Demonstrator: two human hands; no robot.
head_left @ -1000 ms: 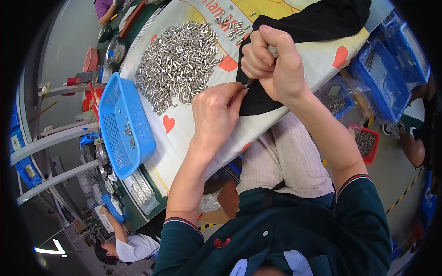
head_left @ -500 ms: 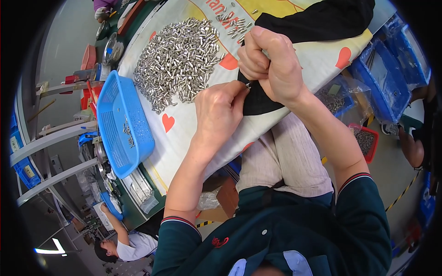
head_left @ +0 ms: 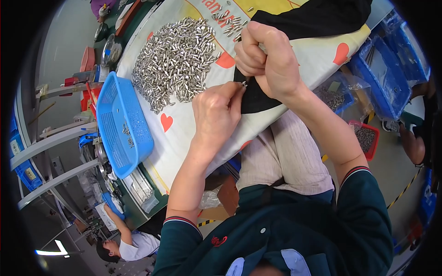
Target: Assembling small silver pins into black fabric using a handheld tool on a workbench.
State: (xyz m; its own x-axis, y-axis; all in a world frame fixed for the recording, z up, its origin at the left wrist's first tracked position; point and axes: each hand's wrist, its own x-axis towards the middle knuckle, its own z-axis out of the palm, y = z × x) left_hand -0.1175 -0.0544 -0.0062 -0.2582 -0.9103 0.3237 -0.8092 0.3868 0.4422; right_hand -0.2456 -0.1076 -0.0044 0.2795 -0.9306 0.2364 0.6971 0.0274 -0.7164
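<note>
My left hand (head_left: 216,110) is closed in a pinch on a small silver metal part (head_left: 244,84), whose tip shows at the fingertips. Just to its right, my right hand (head_left: 274,62) makes a fist close above that part; whatever it grips is hidden inside the fingers. Under both hands lies a black cloth (head_left: 258,99) on the patterned tablecloth (head_left: 184,133). A large heap of small silver metal parts (head_left: 172,64) spreads left of my hands. Beyond my right hand a few loose metal parts (head_left: 234,25) are scattered.
A blue plastic basket (head_left: 146,138) with several metal parts stands at the table's left. More black fabric (head_left: 317,20) lies at the far right. Blue bins (head_left: 384,87) and a red bin (head_left: 376,143) stand off the right side. Another person (head_left: 133,246) works at lower left.
Both hands keep nearly the same pose near the metal part. The whole view has shifted slightly.
</note>
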